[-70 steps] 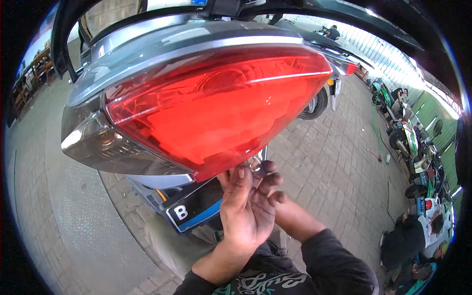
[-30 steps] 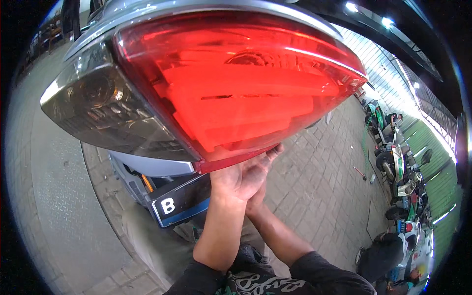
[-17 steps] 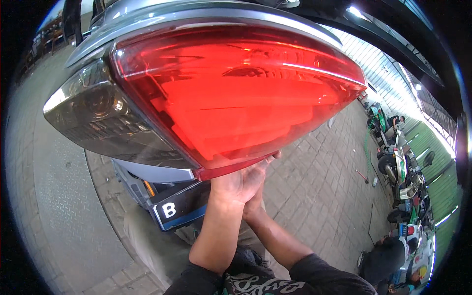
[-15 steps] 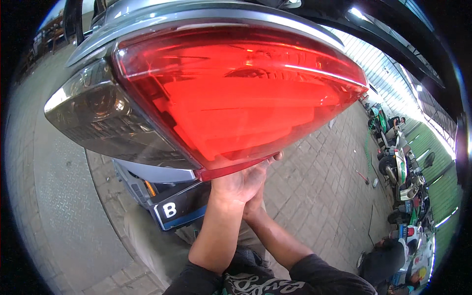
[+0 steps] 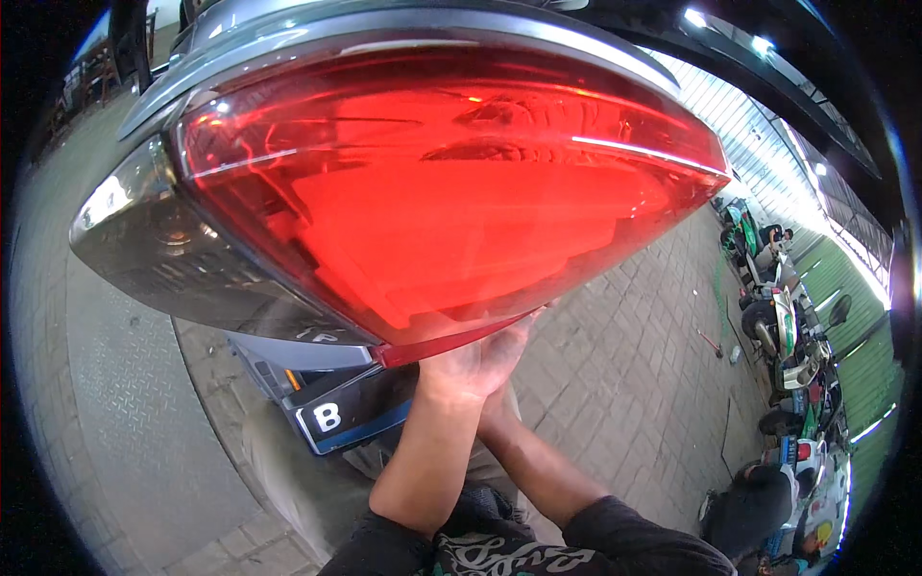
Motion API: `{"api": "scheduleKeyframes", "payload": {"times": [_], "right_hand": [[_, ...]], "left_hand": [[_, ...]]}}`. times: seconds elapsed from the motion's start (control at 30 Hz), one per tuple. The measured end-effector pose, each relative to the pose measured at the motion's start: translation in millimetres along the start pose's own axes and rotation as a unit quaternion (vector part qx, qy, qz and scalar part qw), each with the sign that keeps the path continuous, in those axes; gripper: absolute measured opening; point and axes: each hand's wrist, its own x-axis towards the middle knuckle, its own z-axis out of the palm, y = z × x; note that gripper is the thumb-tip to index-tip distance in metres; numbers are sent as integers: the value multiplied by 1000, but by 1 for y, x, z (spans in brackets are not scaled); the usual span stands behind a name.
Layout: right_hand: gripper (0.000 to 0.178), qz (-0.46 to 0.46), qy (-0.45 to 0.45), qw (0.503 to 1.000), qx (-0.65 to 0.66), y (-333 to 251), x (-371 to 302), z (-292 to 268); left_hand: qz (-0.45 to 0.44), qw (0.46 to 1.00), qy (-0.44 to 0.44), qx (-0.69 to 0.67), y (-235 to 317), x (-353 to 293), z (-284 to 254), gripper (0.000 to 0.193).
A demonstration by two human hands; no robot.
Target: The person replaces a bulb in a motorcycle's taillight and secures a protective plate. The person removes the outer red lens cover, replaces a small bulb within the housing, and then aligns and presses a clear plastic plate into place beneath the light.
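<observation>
- Leftward, a patterned metal plate [image 5: 130, 413] lies on brick paving [image 5: 634, 336]
- Smoky signal lens [image 5: 192, 264], joined to the left side of the tail light
- Dark number plate [image 5: 360, 420] with a blue band, tilted, below both and just left of the person's wrist
- Red tail light [image 5: 461, 221], large, mid-view, under a silver body panel [image 5: 403, 29]
- Left hand [image 5: 475, 360], palm showing, reaches up under the light's lower edge; fingers mostly hidden, cannot tell if spread, pinched or holding anything
- Right hand [image 5: 495, 400] mostly behind the left; fingers out of sight, state cannot be told
- Another person [image 5: 754, 504], dark clothes, lower right
- Parked motorcycles [image 5: 792, 355] in a row near a green wall [image 5: 869, 360]
</observation>
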Motion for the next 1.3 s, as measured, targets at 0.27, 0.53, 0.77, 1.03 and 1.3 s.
{"api": "scheduleKeyframes", "payload": {"times": [0.27, 0.53, 0.77, 1.03, 1.3], "right_hand": [[72, 2, 11, 1000, 11, 9, -2, 10], [71, -10, 16, 1000, -7, 4, -5, 13], [71, -18, 11, 1000, -14, 12, -12, 17], [71, -38, 4, 999, -37, 9, -5, 13], [70, -59, -5, 997, -51, 9, 1, 13]], "left_hand": [[-29, 997, -4, -71, 11, -4, -11, 50], [-7, 999, -8, -41, 6, -4, -4, 54], [-11, 996, 27, -79, 16, -9, 6, 56], [-31, 999, 43, -6, 22, -6, 13, 56], [-21, 999, 15, -38, 17, 4, -1, 49]]}}
